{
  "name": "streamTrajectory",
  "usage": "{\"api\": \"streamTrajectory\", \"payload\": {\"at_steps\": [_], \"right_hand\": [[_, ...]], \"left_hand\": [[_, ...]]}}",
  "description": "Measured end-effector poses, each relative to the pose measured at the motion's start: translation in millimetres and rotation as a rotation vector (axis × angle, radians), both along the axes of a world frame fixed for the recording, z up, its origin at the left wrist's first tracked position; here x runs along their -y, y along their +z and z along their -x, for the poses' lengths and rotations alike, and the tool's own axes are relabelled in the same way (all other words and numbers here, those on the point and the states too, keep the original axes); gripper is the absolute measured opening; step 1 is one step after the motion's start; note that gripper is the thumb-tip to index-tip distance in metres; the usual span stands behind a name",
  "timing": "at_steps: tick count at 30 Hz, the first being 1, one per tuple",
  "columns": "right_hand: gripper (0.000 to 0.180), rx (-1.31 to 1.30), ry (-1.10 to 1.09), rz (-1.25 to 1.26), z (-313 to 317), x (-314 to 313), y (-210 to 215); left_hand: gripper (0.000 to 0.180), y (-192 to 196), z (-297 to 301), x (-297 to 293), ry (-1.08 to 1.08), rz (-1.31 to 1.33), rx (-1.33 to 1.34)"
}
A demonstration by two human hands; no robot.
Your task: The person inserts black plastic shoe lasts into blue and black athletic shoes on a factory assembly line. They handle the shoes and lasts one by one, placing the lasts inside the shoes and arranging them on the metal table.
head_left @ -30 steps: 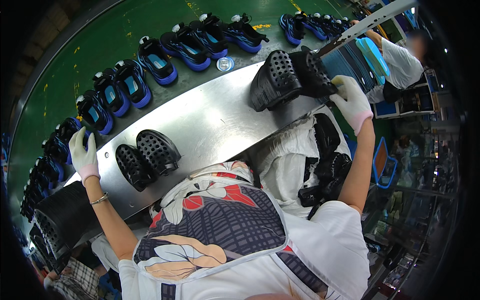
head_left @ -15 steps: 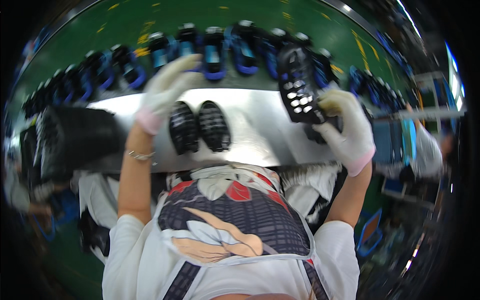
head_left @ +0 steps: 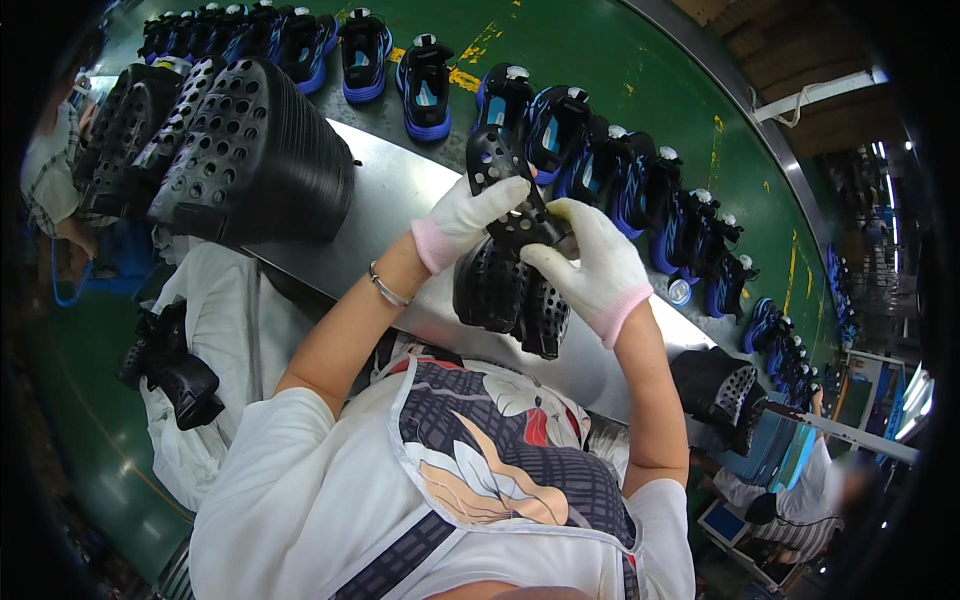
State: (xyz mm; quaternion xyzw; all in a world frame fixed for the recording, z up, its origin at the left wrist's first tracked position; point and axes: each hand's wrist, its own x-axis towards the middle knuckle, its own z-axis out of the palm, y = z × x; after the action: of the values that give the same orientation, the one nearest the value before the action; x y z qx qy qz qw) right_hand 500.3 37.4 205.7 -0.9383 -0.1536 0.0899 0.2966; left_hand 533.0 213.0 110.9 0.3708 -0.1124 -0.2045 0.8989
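A black, perforated plastic shoe insert (head_left: pixel 492 150) is held up over the metal bench, tilted, in both my white-gloved hands. The fingers and thumb of my left hand (head_left: pixel 466 222) close on its left side. At its lower right end my right hand (head_left: pixel 592 265) pinches it between thumb and fingers. Just below, on the bench, lie two more black holed inserts, one on the left (head_left: pixel 488 285) and the other on the right (head_left: pixel 543 318), side by side and partly covered by the held one.
The shiny metal bench (head_left: pixel 385 190) slants across. Large nested stacks of black inserts (head_left: pixel 300 165) stand at its left, a smaller stack (head_left: pixel 705 385) at its right. Black-and-blue sneakers (head_left: pixel 425 90) line the far green conveyor (head_left: pixel 560 40). Other people are at both sides.
My right hand has brought the insert from the right to the middle. My left hand has come from above the bench onto the insert. The whole view has rotated.
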Motion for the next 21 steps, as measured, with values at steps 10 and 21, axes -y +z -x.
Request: {"api": "streamTrajectory", "payload": {"at_steps": [10, 21], "right_hand": [[0.04, 0.064, -0.07, 0.219, -29.1, -31.0, -17.9], [0.036, -0.133, -0.186, 0.021, -73.4, -30.8, -23.8]], "left_hand": [[0.033, -0.4, -21.5, -7.6, 0.226, -0.248, -0.13], [0.038, -14.8, -50.6, -27.4, 0.396, -1.07, 0.272]]}}
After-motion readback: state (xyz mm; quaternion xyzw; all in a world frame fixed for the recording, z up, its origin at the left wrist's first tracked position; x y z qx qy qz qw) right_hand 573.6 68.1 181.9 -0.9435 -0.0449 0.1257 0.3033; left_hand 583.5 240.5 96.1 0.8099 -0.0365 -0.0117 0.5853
